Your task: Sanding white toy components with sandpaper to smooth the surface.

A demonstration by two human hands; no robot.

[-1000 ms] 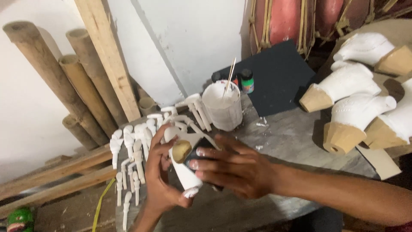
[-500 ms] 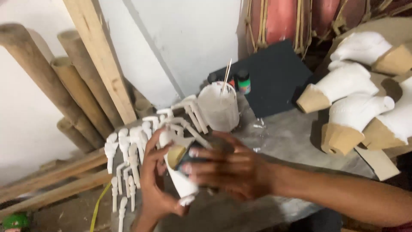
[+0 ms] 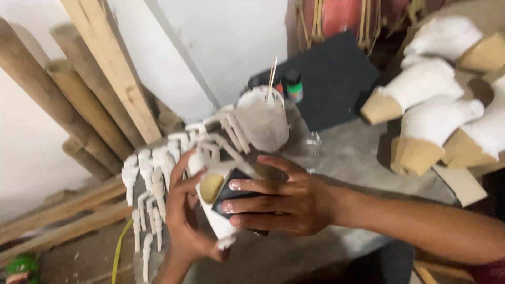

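White cone-shaped piece (image 3: 221, 223), hollow with a tan cardboard-coloured inside, sits low in the middle of the view, above the near edge of the grey surface (image 3: 347, 158). Left hand (image 3: 184, 221) comes up from below, fingers curled round the piece's left side and thumb at its lower tip, a closed grip on it. Right hand (image 3: 279, 202) reaches in from the right, forearm stretched across the view, fingers laid flat and close together, pressing a small dark pad (image 3: 234, 192) against the piece's open end; that grip is closed on the pad.

Just behind the hands lies a cluster of many small white bone-shaped pieces (image 3: 152, 179), too blurred to count, matte and chalky. Beyond them stands one white-smeared plastic cup (image 3: 261, 123) with a thin stick (image 3: 272, 76) standing in it. Two small bottles (image 3: 292, 87) stand behind the cup, beside one dark flat board (image 3: 331, 79).

At right, about five larger white shapes with tan cardboard ends (image 3: 421, 94) are piled together. At far left, three or four round bamboo poles (image 3: 58, 100) and one flat wooden plank (image 3: 110, 68) lean against the pale wall (image 3: 226, 42)
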